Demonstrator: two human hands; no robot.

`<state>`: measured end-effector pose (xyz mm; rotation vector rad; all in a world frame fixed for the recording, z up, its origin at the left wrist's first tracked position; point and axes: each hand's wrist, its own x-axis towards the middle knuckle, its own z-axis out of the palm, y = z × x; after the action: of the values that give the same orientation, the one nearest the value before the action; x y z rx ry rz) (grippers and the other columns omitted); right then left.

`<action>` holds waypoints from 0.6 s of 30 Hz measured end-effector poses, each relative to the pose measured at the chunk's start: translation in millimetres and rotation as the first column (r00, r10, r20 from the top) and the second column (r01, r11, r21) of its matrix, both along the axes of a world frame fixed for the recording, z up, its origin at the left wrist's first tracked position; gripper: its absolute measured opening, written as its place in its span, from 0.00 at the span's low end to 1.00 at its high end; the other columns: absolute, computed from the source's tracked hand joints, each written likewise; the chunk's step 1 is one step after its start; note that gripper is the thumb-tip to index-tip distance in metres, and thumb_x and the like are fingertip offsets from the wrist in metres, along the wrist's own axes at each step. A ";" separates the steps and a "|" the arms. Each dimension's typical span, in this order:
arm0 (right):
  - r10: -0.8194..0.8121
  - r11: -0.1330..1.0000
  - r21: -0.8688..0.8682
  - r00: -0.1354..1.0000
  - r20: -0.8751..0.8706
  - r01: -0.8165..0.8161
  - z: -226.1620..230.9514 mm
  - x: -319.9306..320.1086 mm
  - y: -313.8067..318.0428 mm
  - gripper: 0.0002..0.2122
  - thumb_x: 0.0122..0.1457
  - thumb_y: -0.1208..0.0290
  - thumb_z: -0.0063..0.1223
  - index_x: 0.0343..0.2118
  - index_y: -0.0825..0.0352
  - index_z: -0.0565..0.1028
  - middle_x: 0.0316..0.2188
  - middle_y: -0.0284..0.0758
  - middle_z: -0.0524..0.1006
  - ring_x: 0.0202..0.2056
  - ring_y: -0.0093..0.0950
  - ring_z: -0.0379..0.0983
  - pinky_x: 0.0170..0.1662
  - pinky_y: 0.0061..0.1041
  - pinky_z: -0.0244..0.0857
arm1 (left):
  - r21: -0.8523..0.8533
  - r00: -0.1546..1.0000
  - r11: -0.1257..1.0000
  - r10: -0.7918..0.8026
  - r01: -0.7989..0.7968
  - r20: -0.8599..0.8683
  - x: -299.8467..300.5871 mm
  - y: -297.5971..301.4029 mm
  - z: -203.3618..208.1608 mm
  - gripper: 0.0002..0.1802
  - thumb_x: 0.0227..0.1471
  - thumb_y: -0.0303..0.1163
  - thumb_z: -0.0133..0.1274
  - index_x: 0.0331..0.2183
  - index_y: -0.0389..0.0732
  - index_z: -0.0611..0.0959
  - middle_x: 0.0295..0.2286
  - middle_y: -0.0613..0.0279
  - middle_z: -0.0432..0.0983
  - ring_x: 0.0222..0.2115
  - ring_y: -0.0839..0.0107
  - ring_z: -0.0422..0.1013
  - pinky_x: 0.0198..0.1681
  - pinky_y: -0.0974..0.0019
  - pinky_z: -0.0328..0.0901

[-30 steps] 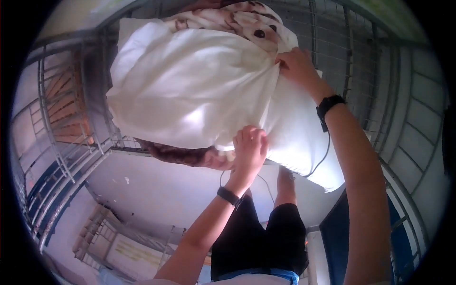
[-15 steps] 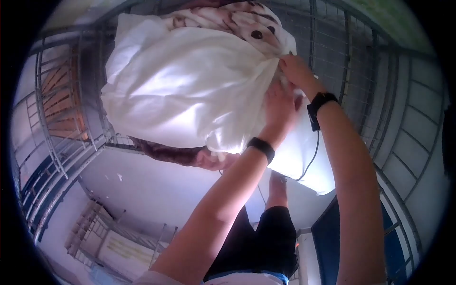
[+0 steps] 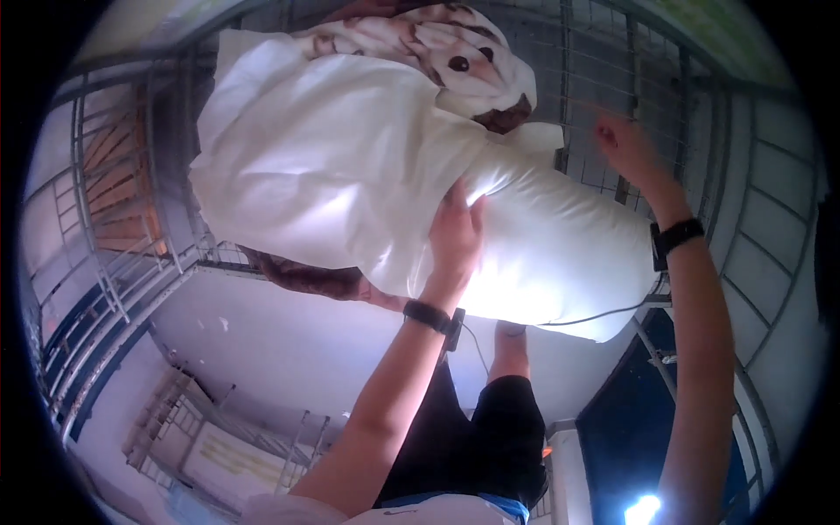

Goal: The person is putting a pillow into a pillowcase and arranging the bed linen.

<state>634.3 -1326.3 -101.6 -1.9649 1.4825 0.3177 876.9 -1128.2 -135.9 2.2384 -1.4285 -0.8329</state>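
Note:
A large white cloth (image 3: 324, 166) lies crumpled over a brown-and-cream blanket (image 3: 429, 44) printed with an animal face. To its right a plump white pillow (image 3: 569, 254) rests, its left end beside the cloth. My left hand (image 3: 456, 229) is at the line where cloth and pillow meet, its fingers closed on the white cloth and partly sunk in the folds. Raised beyond the pillow's far right corner, my right hand (image 3: 628, 150) is apart from the bedding. Its fingers are curled and slightly blurred, with nothing visible in them.
Under the bedding is a metal bunk frame with wire mesh (image 3: 604, 52). A ladder-like rail (image 3: 770, 227) stands at the right, and more bunk rails (image 3: 96, 289) at the left. A thin cable (image 3: 604, 315) runs along the pillow's near side to my right wristband. A bright light (image 3: 643, 510) shows at the lower right.
My right hand has let go of the cloth and moved right, away from it. The left hand has moved left, and more of the white pillow and the blanket's printed face shows.

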 end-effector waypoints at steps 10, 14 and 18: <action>0.429 0.898 -0.309 0.777 0.461 -0.313 -40.3 136.5 69.4 0.10 0.53 0.71 0.52 0.38 0.62 0.75 0.42 0.34 0.74 0.45 0.34 0.71 0.48 0.32 0.65 | -0.125 0.988 0.982 -0.131 0.140 0.084 -10.0 58.4 28.1 0.41 0.51 0.40 0.52 0.58 0.32 0.54 0.54 0.34 0.53 0.55 0.40 0.52 0.57 0.45 0.48; 0.420 0.897 -0.283 0.853 0.308 -0.339 -40.0 125.2 69.0 0.06 0.55 0.71 0.52 0.35 0.62 0.76 0.35 0.30 0.75 0.40 0.30 0.71 0.47 0.30 0.66 | -0.035 0.995 0.995 -0.087 0.089 0.050 -20.6 126.2 48.7 0.35 0.48 0.33 0.54 0.54 0.32 0.60 0.50 0.39 0.60 0.52 0.47 0.58 0.56 0.46 0.53; 0.419 0.884 -0.354 0.855 0.306 -0.307 -22.1 55.1 58.0 0.05 0.57 0.73 0.49 0.34 0.63 0.76 0.39 0.34 0.74 0.41 0.32 0.71 0.46 0.30 0.67 | -0.128 0.964 0.958 0.242 -0.256 -0.115 -2.9 171.9 12.5 0.18 0.48 0.25 0.53 0.41 0.36 0.68 0.38 0.50 0.67 0.43 0.57 0.65 0.43 0.58 0.63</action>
<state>689.5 -1268.3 -123.7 -2.3878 0.9402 -0.1319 874.0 -956.3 -123.3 2.1794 -1.0959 -0.7232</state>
